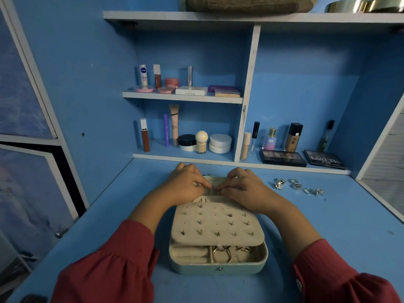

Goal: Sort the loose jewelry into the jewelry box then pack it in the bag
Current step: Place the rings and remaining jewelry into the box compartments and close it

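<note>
- The jewelry box (218,262) lies open on the blue desk (328,226), near the person.
- The left hand (185,184) and right hand (242,189), fingers curled, pinch something small at its far edge; what it is I cannot tell.
- Loose rings (297,185) lie on the right.

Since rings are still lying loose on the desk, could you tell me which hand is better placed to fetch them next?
Probably the right hand: the loose rings lie on the desk to its right, nearby, while the left hand would have to cross the open jewelry box. Both hands are busy at the box's far end.
</note>
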`<control>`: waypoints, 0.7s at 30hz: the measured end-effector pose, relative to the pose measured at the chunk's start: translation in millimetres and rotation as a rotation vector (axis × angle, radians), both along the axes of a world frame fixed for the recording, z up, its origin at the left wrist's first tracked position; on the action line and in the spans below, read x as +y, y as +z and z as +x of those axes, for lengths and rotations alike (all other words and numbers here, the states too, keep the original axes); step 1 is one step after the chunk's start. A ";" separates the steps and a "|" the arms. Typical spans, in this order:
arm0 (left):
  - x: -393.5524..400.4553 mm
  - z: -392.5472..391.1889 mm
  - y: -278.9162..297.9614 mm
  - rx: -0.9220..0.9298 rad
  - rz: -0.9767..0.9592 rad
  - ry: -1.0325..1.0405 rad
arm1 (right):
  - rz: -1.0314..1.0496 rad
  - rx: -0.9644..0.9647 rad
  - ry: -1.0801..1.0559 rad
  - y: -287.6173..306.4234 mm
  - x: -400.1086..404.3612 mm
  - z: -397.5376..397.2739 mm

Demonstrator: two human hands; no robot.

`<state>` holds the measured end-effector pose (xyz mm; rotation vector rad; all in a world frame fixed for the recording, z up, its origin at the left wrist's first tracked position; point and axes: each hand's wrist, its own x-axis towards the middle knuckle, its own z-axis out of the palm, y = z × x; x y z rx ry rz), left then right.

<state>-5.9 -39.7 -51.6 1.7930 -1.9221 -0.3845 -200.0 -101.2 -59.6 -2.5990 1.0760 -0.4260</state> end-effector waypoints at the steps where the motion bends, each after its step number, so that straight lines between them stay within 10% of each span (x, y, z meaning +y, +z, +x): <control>1: 0.0 -0.2 -0.9 -0.018 0.012 -0.005 | 0.021 0.015 0.006 0.0 0.7 0.6; 21: 12.1 16.7 -10.1 0.035 0.027 0.027 | 0.057 0.061 -0.001 1.0 6.6 9.4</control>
